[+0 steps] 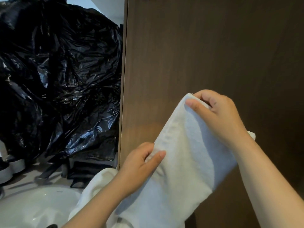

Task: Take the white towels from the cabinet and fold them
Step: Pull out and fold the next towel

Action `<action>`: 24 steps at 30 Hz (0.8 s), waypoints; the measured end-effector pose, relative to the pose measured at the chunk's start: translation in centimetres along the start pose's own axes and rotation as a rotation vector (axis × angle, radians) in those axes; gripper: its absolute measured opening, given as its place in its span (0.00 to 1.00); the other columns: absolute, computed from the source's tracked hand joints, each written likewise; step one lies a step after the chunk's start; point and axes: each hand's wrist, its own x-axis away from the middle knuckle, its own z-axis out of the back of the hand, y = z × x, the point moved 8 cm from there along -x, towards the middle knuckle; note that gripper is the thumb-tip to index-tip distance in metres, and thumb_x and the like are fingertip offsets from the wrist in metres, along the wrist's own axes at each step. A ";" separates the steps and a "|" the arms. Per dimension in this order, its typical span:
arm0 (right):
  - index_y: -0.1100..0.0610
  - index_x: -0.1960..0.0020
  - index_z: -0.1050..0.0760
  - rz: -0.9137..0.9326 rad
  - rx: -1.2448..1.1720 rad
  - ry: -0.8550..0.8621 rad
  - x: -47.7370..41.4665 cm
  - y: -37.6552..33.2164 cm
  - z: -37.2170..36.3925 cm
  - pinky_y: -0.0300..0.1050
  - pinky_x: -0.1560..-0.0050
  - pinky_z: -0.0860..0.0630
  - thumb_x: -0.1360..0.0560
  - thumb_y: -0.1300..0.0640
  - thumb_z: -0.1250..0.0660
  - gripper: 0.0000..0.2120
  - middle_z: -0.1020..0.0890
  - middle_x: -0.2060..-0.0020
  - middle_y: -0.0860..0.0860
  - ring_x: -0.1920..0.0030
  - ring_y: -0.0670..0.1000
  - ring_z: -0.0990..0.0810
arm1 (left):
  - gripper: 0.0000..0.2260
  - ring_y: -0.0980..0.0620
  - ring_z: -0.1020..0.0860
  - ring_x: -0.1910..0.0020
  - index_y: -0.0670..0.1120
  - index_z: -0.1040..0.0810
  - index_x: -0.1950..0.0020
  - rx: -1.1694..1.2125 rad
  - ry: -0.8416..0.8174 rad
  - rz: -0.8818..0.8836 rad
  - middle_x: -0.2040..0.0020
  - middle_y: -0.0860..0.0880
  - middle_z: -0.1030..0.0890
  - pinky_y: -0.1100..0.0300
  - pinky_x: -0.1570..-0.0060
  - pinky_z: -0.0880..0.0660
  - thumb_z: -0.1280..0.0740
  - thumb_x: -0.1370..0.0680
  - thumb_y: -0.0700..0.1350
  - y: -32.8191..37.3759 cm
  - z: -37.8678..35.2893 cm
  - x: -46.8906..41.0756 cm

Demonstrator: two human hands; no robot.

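Observation:
A white towel (179, 155) hangs in the air in front of a dark brown cabinet panel (205, 55). My right hand (218, 116) pinches its top corner, higher up. My left hand (141, 163) grips the towel's left edge lower down, thumb on the front of the cloth. The towel drapes down and to the left from the two grips, and its lower end runs out of the bottom of the frame. More white cloth (97, 186) bunches under my left forearm.
Crumpled black plastic sheeting (57, 76) fills the left side. Below it lies a white basin (37, 206) on a light counter, with dark objects (85, 171) behind it. The cabinet panel's edge (123, 96) runs vertically through the middle.

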 end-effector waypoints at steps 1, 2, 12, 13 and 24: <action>0.50 0.58 0.23 -0.012 0.010 0.033 0.1 0.4 0.5 0.47 0.58 0.26 0.22 0.47 0.34 0.09 0.20 0.62 0.44 0.58 0.46 0.22 | 0.12 0.63 0.26 0.61 0.59 0.27 0.61 -0.026 -0.036 0.007 0.60 0.62 0.25 0.70 0.61 0.32 0.40 0.21 0.62 -0.9 -0.6 0.7; 0.49 0.58 0.23 -0.023 0.019 0.050 0.1 0.8 0.8 0.49 0.57 0.25 0.21 0.47 0.35 0.09 0.20 0.62 0.44 0.58 0.46 0.22 | 0.11 0.63 0.26 0.57 0.60 0.28 0.59 -0.048 -0.079 0.018 0.57 0.63 0.26 0.69 0.58 0.32 0.43 0.21 0.62 -1.8 -1.2 1.4; 0.50 0.57 0.23 -0.118 0.093 0.048 1.1 3.7 -0.1 0.52 0.56 0.23 0.21 0.43 0.37 0.13 0.20 0.62 0.44 0.58 0.47 0.22 | 0.10 0.60 0.25 0.53 0.64 0.29 0.61 -0.106 -0.019 0.050 0.55 0.63 0.27 0.72 0.58 0.33 0.43 0.20 0.55 -7.1 -2.0 4.1; 0.51 0.57 0.23 -0.129 0.084 0.056 1.3 4.1 0.1 0.49 0.58 0.25 0.21 0.44 0.37 0.13 0.21 0.62 0.46 0.58 0.47 0.22 | 0.10 0.60 0.25 0.54 0.62 0.28 0.62 -0.103 0.004 0.054 0.56 0.62 0.26 0.72 0.58 0.33 0.42 0.20 0.55 -7.3 -1.5 4.1; 0.50 0.51 0.25 -0.213 0.210 0.137 3.6 8.2 1.4 0.51 0.52 0.22 0.19 0.44 0.40 0.11 0.21 0.59 0.44 0.57 0.47 0.22 | 0.24 0.54 0.23 0.64 0.42 0.19 0.60 0.093 -0.201 0.207 0.61 0.45 0.19 0.61 0.62 0.28 0.29 0.34 0.64 -8.7 -1.7 6.0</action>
